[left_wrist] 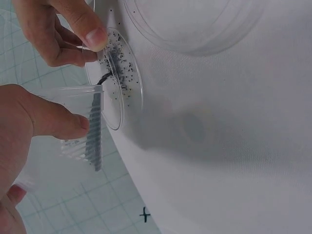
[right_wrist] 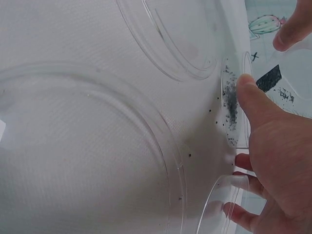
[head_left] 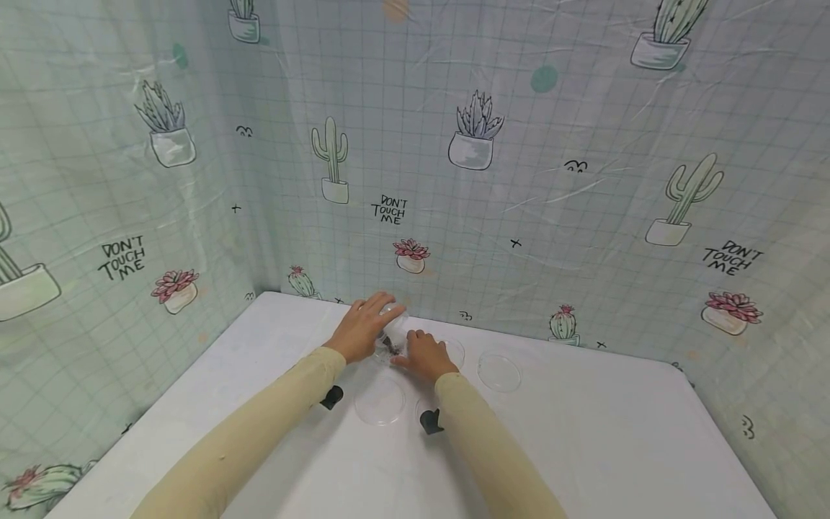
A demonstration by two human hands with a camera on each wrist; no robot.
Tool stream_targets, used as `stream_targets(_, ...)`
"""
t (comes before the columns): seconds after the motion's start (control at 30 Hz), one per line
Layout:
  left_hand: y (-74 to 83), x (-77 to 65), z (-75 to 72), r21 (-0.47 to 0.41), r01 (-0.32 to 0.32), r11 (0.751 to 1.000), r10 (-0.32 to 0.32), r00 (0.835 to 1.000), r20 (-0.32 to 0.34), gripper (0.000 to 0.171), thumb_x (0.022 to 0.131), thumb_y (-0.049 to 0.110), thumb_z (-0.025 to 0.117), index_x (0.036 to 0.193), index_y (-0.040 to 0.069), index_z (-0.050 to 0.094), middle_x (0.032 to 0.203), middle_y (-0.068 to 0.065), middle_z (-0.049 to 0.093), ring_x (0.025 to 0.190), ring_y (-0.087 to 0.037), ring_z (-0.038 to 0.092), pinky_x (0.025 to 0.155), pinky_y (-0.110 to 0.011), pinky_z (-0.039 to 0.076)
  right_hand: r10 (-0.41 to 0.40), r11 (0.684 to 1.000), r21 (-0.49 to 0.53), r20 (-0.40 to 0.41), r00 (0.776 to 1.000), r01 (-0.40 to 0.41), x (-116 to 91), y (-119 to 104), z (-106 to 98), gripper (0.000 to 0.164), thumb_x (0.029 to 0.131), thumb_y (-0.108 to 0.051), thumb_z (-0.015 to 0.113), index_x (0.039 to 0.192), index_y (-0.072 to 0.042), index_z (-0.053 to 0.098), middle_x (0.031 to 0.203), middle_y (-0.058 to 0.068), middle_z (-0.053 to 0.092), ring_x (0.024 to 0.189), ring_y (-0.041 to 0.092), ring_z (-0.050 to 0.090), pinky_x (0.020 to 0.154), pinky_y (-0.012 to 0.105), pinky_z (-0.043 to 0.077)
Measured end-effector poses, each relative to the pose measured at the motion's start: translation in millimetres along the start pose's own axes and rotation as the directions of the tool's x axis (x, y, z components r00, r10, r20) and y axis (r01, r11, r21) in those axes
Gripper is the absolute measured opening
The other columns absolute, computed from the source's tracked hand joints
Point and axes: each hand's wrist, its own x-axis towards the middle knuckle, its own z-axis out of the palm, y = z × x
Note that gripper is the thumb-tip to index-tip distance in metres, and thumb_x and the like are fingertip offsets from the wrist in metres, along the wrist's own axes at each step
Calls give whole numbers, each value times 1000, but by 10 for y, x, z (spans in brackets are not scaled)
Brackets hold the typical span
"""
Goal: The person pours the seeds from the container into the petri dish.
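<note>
My left hand (head_left: 363, 330) holds a clear plastic cup (left_wrist: 58, 146), its thumb against the wall. Tipped over, the cup has black granules (left_wrist: 93, 131) along its lower side, and a thin dark stream runs from its rim. Below lies a small clear petri dish (left_wrist: 117, 122) with granules scattered over its floor. My right hand (head_left: 424, 355) grips this dish's edge, thumb (right_wrist: 247, 90) at the rim; its other fingers are partly hidden. In the right wrist view those fingers are beside another clear dish (right_wrist: 209, 207).
More clear dishes stand on the white table: one nearer me (head_left: 379, 401), one to the right (head_left: 499, 371), and another beside my right hand (head_left: 457, 353). A few stray granules (right_wrist: 190, 155) dot the tabletop. A cactus-print curtain (head_left: 415, 144) rises behind the table's far edge.
</note>
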Motion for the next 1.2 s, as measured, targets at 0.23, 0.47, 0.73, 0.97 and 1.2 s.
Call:
stream_targets(0.23, -1, 6, 7, 4, 0, 1000, 0, 1000, -2, 87, 64, 2, 78, 138, 25, 39, 139, -5, 41, 133, -22, 32, 98, -46, 39, 1, 1000, 2, -1, 1000, -1, 25, 14, 22, 72, 79, -59, 56, 127, -6, 47, 123, 12, 55, 115, 29, 51, 94, 55, 41)
stream_targets(0.47, -3, -20, 20, -13, 12, 1000, -12, 1000, 0, 90, 63, 1, 78, 139, 26, 37, 139, -6, 40, 132, -22, 33, 96, -46, 40, 1, 1000, -4, -3, 1000, -1, 17, 23, 58, 72, 80, -59, 55, 126, -5, 48, 120, 13, 56, 113, 30, 53, 94, 55, 41)
stream_targets(0.73, -32, -31, 26, -7, 32, 999, -32, 999, -2, 90, 62, 2, 79, 138, 27, 38, 139, -4, 40, 132, -21, 33, 98, -45, 39, -43, 998, -51, -55, 998, 41, 2, 24, 49, 69, 80, -60, 55, 121, -5, 51, 112, 11, 59, 107, 28, 56, 90, 51, 45)
stream_targets(0.97, -41, -22, 36, -8, 24, 1000, -23, 1000, 5, 88, 63, 4, 80, 137, 26, 39, 140, -5, 40, 133, -22, 32, 100, -45, 38, -54, 997, -57, -55, 997, 51, 11, 28, 57, 68, 79, -61, 54, 119, -7, 51, 110, 9, 60, 104, 26, 56, 87, 48, 47)
stream_targets(1.2, -52, -25, 48, 8, 13, 1000, -13, 1000, 10, 87, 65, 3, 78, 139, 26, 38, 141, -4, 39, 135, -23, 30, 101, -45, 38, -62, 996, -64, -56, 996, 59, 21, 41, 79, 66, 79, -61, 55, 120, -8, 51, 111, 7, 59, 104, 25, 56, 87, 46, 47)
